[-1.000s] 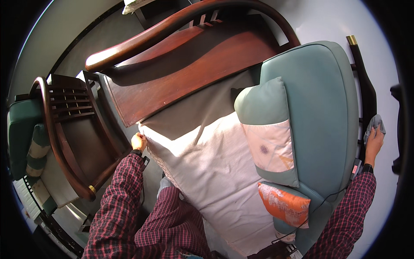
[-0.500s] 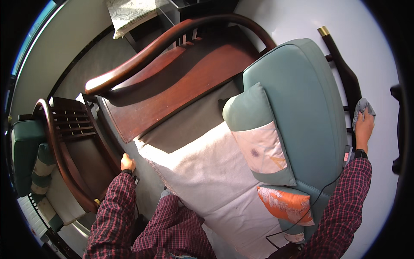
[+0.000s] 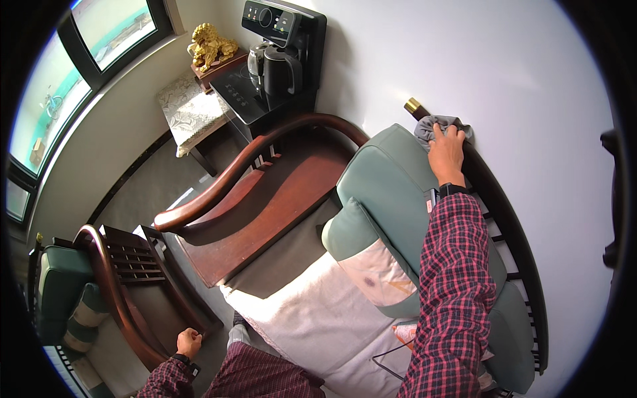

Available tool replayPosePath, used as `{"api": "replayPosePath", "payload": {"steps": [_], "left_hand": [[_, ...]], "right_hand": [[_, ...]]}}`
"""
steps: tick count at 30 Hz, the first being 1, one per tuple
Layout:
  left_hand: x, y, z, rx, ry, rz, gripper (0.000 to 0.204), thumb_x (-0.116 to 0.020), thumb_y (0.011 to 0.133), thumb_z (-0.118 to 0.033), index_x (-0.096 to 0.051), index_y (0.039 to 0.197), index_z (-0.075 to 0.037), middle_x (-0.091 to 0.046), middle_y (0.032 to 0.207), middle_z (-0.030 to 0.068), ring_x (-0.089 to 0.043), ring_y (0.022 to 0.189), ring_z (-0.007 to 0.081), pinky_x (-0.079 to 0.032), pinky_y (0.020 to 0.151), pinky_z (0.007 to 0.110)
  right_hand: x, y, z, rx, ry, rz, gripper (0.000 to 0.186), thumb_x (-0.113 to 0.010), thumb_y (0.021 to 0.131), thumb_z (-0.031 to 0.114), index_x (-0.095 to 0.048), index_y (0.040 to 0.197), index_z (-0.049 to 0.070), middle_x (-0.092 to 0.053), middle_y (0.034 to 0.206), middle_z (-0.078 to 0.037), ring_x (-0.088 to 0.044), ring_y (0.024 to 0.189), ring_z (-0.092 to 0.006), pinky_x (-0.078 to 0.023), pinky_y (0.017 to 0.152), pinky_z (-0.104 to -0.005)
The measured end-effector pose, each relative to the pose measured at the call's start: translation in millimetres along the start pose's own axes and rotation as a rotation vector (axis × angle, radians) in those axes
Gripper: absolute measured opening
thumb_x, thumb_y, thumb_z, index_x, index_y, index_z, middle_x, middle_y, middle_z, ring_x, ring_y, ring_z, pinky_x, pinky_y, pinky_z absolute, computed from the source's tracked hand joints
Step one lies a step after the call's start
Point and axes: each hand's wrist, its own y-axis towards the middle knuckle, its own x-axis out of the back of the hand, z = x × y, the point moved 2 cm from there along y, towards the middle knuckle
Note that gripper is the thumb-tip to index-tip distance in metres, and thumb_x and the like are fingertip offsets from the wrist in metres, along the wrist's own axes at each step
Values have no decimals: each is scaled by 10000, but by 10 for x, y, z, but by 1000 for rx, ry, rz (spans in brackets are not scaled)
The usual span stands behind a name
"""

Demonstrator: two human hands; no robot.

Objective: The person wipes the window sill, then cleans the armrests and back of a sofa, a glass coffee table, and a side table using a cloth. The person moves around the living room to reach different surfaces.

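My right hand (image 3: 446, 151) is closed on a grey cloth (image 3: 464, 128) against the dark wooden back rail (image 3: 492, 186), just below its brass tip (image 3: 414, 107). Beside that arm lean green seat cushions (image 3: 373, 166) and a green and cream pillow (image 3: 371, 272). My left hand (image 3: 189, 343) is loosely curled with nothing visible in it, low on the left next to a wooden chair (image 3: 129, 305). A pale sheet (image 3: 292, 317) covers the seat between my arms; an orange pillow (image 3: 405, 331) is mostly hidden by my right sleeve.
A curved wooden bench (image 3: 272, 212) crosses the middle. Behind it are a black tea machine (image 3: 308, 60) with kettles, a gold lion statue (image 3: 209, 46) and a cloth-covered stand (image 3: 186, 113). A window (image 3: 50, 113) is at top left, green cushions (image 3: 63, 265) at far left.
My view has shifted toward the window and wall. My right hand has slid up the rail with the cloth. My left hand has let go of the sheet's edge and dropped lower.
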Motion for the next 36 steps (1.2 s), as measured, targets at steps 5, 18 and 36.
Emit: {"api": "replayPosePath", "payload": {"steps": [5, 18, 36], "left_hand": [[722, 760, -476, -233, 16, -288, 293, -746, 846, -86, -659, 1118, -20, -656, 1135, 171, -639, 1062, 347, -528, 916, 410], [1322, 2956, -2943, -742, -146, -273, 732, -827, 837, -314, -490, 1391, 26, -548, 1357, 264, -534, 1254, 450, -448, 1069, 509], [1061, 3468, -3694, -694, -82, 64, 1002, -887, 764, -301, -335, 1558, -38, -536, 1407, 300, -547, 1282, 463, -461, 1074, 508]], "right_hand": [[-199, 277, -8, -154, -4, 40, 455, -668, 992, 196, -603, 1439, 141, -589, 1290, -166, -508, 1212, -399, -495, 1015, -457], [127, 267, 1564, -115, 527, -186, 411, -667, 951, 97, -647, 1353, 15, -678, 1225, -197, -645, 1141, -377, -501, 1008, -442], [-1588, -331, 5111, -214, 1062, -250, 298, -687, 934, 150, -705, 1212, 45, -561, 1327, -265, -503, 1239, -465, -439, 1086, -530]]}}
